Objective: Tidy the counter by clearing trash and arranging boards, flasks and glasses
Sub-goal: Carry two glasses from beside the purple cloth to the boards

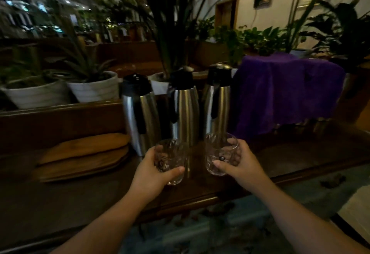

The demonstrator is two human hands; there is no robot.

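My left hand [154, 170] grips a clear cut-glass tumbler [170, 153] above the dark wooden counter [60, 203]. My right hand [240, 163] grips a second clear tumbler [220, 149] beside it. Both glasses are held upright, just in front of three steel flasks with black tops: one on the left [140, 111], one in the middle [185, 109], one on the right [217, 103]. Two wooden boards [84, 153] lie stacked on the counter to the left.
A purple cloth [284, 89] drapes over something at the right, behind the counter. White plant pots [94, 88] and leafy plants line the ledge behind the flasks. Patterned carpet [220, 233] lies below the counter's front edge.
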